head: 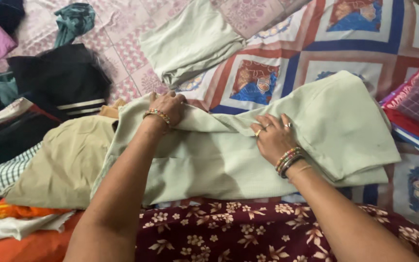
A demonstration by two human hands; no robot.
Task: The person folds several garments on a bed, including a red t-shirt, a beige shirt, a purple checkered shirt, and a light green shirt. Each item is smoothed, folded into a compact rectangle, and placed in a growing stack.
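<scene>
Patchwork bedspread (316,43) under pale green garment (248,150) — soft, light, limp; best held at edges. Left hand (169,107) pinches garment's upper fold; right hand (273,138) lies spread, flat mid-garment.

Bare patterned bedspread (316,53) lies open beyond the pale green cloth (267,145) — piled clothes (35,111) crowd the left side.

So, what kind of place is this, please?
Probably a bedroom at home: a patchwork bedsheet covers the surface, garments lie heaped at the left, such as a black garment, and both hands, left hand and right hand, press a pale green cloth.
</scene>
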